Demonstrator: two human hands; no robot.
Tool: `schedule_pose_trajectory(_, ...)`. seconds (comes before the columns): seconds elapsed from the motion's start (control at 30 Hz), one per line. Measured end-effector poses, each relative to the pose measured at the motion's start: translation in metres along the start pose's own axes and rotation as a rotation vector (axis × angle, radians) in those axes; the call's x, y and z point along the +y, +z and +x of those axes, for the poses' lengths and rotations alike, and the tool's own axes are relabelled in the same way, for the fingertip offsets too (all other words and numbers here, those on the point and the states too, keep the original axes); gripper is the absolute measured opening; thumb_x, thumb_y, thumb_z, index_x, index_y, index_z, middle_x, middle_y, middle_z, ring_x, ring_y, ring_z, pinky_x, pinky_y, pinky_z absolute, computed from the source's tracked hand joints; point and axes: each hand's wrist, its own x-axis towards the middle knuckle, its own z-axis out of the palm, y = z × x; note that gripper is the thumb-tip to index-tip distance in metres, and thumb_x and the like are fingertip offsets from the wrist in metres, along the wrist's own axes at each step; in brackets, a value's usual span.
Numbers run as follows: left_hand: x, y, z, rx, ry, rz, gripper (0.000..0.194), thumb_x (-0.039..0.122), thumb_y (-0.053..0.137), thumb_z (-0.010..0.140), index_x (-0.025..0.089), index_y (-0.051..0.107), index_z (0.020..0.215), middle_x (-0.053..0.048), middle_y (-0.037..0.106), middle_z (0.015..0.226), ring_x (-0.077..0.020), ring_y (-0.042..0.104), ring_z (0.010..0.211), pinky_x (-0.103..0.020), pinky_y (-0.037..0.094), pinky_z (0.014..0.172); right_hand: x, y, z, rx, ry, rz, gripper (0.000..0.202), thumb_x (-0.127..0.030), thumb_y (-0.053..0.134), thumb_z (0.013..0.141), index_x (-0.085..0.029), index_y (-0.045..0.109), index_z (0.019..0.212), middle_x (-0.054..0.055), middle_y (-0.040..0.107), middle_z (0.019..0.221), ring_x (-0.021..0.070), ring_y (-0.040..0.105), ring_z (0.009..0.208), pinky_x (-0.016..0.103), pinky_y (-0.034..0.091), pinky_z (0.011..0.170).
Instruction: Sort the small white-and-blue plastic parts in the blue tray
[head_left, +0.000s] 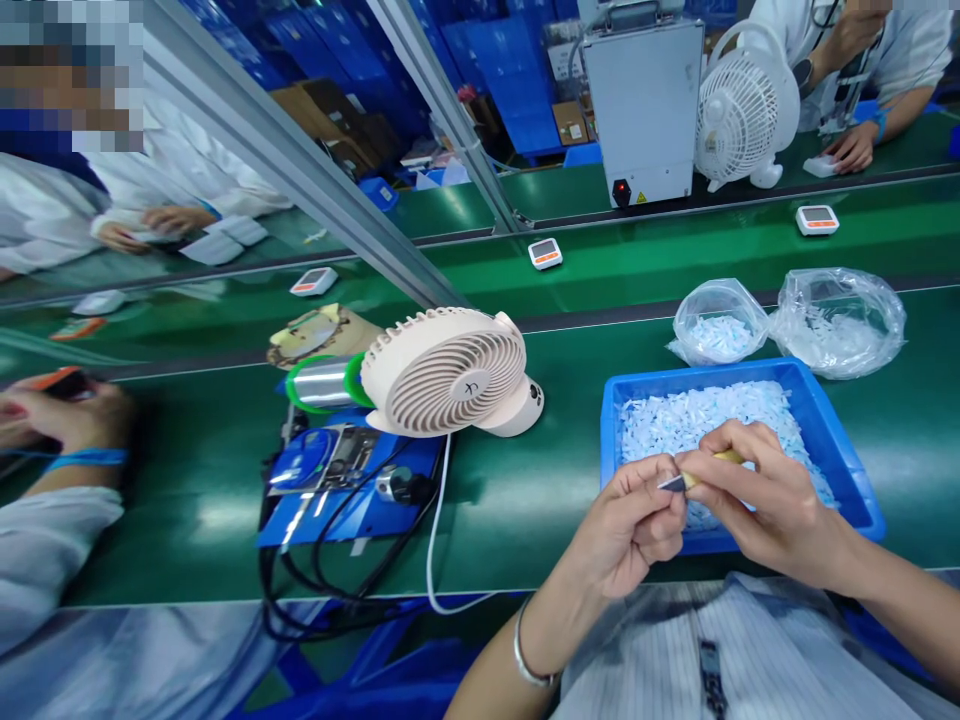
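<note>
Both my hands are together above the near part of a blue tray [844, 455] full of small pale-blue and white pieces [675, 420]. My right hand [772, 505] grips a small knife [694, 482] with a yellow handle and a dark, angled blade pointing left. The blade tip reaches the fingertips of my left hand [634, 520]. Those fingers are pinched, and whatever is between them is too small and covered to make out. Behind the tray are two clear plastic bags, a smaller bag [718, 325] and a larger bag [840, 325], with similar pieces inside.
Left of the tray, a beige fan [457, 375] stands beside a blue device [352, 490] with black cables. A white cable [439, 530] hangs over the bench edge. A co-worker's hand [82, 415] is at far left. Small white timers [545, 253] line the green bench's far side.
</note>
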Motion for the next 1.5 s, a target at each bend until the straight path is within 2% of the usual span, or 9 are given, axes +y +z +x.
schedule_pose_trajectory(0.17,-0.009,0.007,-0.005,-0.141,-0.001,0.093,0.034,0.039,0.068,0.060,0.011,0.050,0.051,0.004,0.041,0.040,-0.0008,0.028,0.030,-0.015,0.017,0.029,0.022,-0.003,0.003,0.195,0.189,0.010,0.017,-0.010,0.049,0.080,-0.019,0.054,0.093,0.002,0.051,0.076,0.0123,0.048,0.071,0.030,0.035,0.062)
schedule_pose_trajectory(0.3,-0.006,0.011,0.001,-0.031,0.063,0.047,0.031,0.036,0.066,0.064,0.013,0.047,0.053,0.007,0.033,0.041,0.0008,0.018,0.033,-0.015,0.011,0.032,0.019,-0.008,0.002,0.051,0.318,0.192,0.011,-0.017,0.041,0.085,-0.018,0.052,0.084,0.000,0.048,0.068,0.0101,0.046,0.063,0.026,0.036,0.058)
schedule_pose_trajectory(0.43,-0.004,0.014,0.006,0.085,0.195,0.153,0.032,0.038,0.063,0.066,0.013,0.046,0.056,0.007,0.034,0.042,-0.0010,0.021,0.036,-0.017,0.012,0.035,-0.001,-0.013,0.000,-0.103,0.521,0.355,0.027,-0.026,0.031,0.089,-0.018,0.043,0.066,-0.002,0.042,0.059,0.0078,0.039,0.053,0.022,0.034,0.050)
schedule_pose_trajectory(0.57,-0.006,0.014,0.008,0.167,0.321,0.260,0.034,0.041,0.061,0.066,0.013,0.047,0.055,0.006,0.035,0.044,-0.0024,0.023,0.039,-0.018,0.014,0.037,-0.018,-0.013,-0.001,-0.133,0.628,0.410,0.015,-0.031,0.040,0.085,-0.018,0.047,0.081,-0.002,0.045,0.063,0.0076,0.039,0.052,0.021,0.035,0.046)
schedule_pose_trajectory(0.7,-0.007,0.010,0.009,0.201,0.371,0.350,0.033,0.042,0.061,0.067,0.014,0.047,0.057,0.005,0.036,0.046,-0.0035,0.026,0.042,-0.018,0.016,0.038,-0.021,-0.009,0.001,-0.019,0.441,0.313,0.011,-0.018,0.050,0.079,-0.020,0.052,0.089,-0.002,0.047,0.065,0.0065,0.038,0.050,0.020,0.034,0.045)
schedule_pose_trajectory(0.87,-0.008,0.003,0.009,0.199,0.342,0.400,0.035,0.045,0.059,0.067,0.014,0.048,0.059,0.004,0.038,0.049,-0.0040,0.025,0.044,-0.018,0.016,0.039,-0.018,-0.014,0.009,-0.150,0.242,0.260,0.024,-0.004,0.039,0.075,-0.019,0.054,0.087,0.003,0.052,0.078,0.0092,0.046,0.063,0.021,0.035,0.047)
schedule_pose_trajectory(1.23,0.000,0.011,0.007,0.135,0.158,0.247,0.033,0.040,0.064,0.064,0.014,0.044,0.057,0.005,0.037,0.048,-0.0034,0.026,0.042,-0.017,0.017,0.038,-0.016,-0.027,0.022,-0.305,-0.143,-0.240,0.027,0.001,0.029,0.077,-0.012,0.052,0.070,0.004,0.048,0.064,0.0124,0.041,0.058,0.027,0.029,0.053)
schedule_pose_trajectory(1.4,0.001,0.006,0.010,0.070,0.092,0.203,0.034,0.040,0.066,0.062,0.013,0.045,0.057,0.007,0.033,0.044,-0.0021,0.021,0.039,-0.017,0.012,0.037,-0.019,-0.026,0.022,-0.393,-0.229,-0.394,0.028,0.000,0.027,0.078,-0.014,0.049,0.069,0.004,0.041,0.065,0.0135,0.033,0.057,0.027,0.026,0.052)
schedule_pose_trajectory(1.5,0.001,0.007,0.008,0.020,0.095,0.214,0.037,0.043,0.068,0.058,0.013,0.047,0.055,0.006,0.035,0.043,-0.0013,0.024,0.037,-0.017,0.012,0.036,-0.012,-0.024,0.023,-0.366,-0.230,-0.446,0.027,0.001,0.026,0.076,-0.013,0.049,0.071,0.005,0.042,0.065,0.0141,0.034,0.058,0.026,0.027,0.052)
